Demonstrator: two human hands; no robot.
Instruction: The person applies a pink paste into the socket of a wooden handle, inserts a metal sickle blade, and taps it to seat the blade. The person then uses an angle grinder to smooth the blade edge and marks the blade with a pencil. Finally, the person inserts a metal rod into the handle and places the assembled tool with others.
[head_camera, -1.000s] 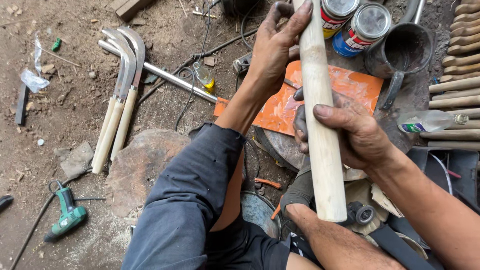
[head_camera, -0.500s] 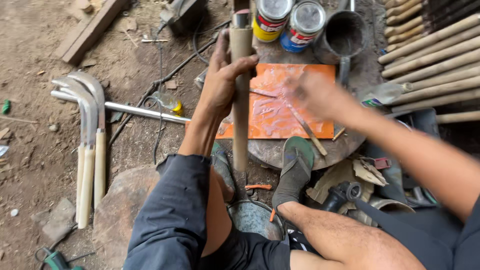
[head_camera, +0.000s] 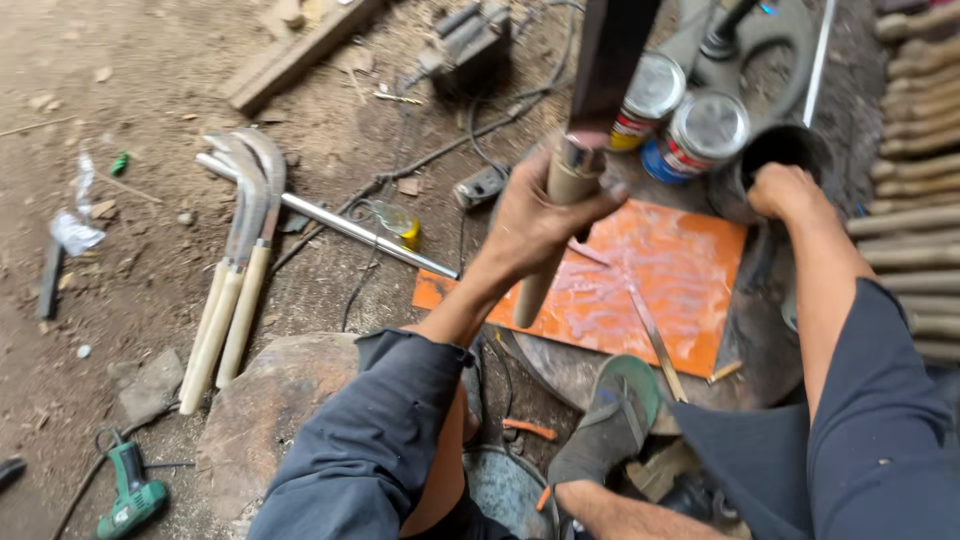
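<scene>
One wooden handle (head_camera: 548, 235) is what I am gripping in my left hand (head_camera: 535, 215), fingers clamped round its upper end, just under the shiny metal ferrule (head_camera: 582, 155) where a dark blade (head_camera: 612, 55) is running up out of view. I am holding it upright over the orange sheet (head_camera: 680, 290), its lower end hanging at the sheet's near-left part; I cannot tell whether it is touching.

My right hand (head_camera: 785, 190) is reaching to the black pot (head_camera: 785, 150) just beyond the sheet's far-right corner, fingers curled at its rim; whether it is closing on anything I cannot tell. Two tins (head_camera: 690, 125) are standing beside that pot, behind the sheet.

I am judging the step in hand as fitting blade to handle, with the right hand fetching something from the pot. The next move is calling for a steady upright handle and a clean lift out of the pot without knocking the tins.

Well left of the sheet, two finished sickles (head_camera: 240, 250) are lying on the dirt across a metal rod (head_camera: 340, 225), and a green drill (head_camera: 130, 495) is lying nearer me. A row of bare handles (head_camera: 915, 200) is stacked right of the sheet.
</scene>
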